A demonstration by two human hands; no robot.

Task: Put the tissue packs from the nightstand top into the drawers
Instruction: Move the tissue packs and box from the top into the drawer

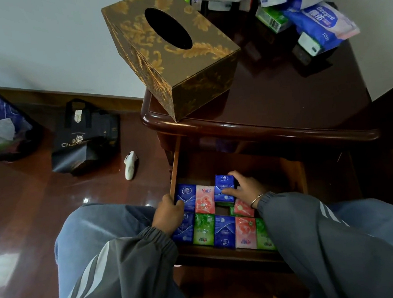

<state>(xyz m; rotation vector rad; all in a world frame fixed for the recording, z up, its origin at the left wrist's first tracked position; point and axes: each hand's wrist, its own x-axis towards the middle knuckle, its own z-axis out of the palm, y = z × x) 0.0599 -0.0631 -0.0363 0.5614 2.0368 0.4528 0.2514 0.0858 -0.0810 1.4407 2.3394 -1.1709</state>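
1. Blue film-wrapped tissue pack sits in the open drawer, back row, third slot from the left. Right hand is closed on it: thumb on the near side, fingers over the top right corner.
2. Left hand is curled over the drawer's left wall, with its fingers resting on the blue pack in the back-left corner. Looks like steadying, not lifting.
3. Handling, by judgement: pack is light, soft and compressible, with slick glossy film. Not fragile. Pinch across the short sides; squeezing the flat faces just crushes it, and the film may slip.
4. Orientation: held pack's long axis runs front to back in the drawer, logo end away from the person, matching its neighbours. It sits a bit proud of the pink pack to its left, so probably not seated yet.
5. Drawer fill: front row is packed side by side. Back row has a dark gap just in front of the held pack.
6. Remaining stock: mixed packs piled at the far right of the nightstand top, well apart from the drawer. Gold patterned tissue box stands at the left corner, overhanging the edge.
7. Only the head view is available.
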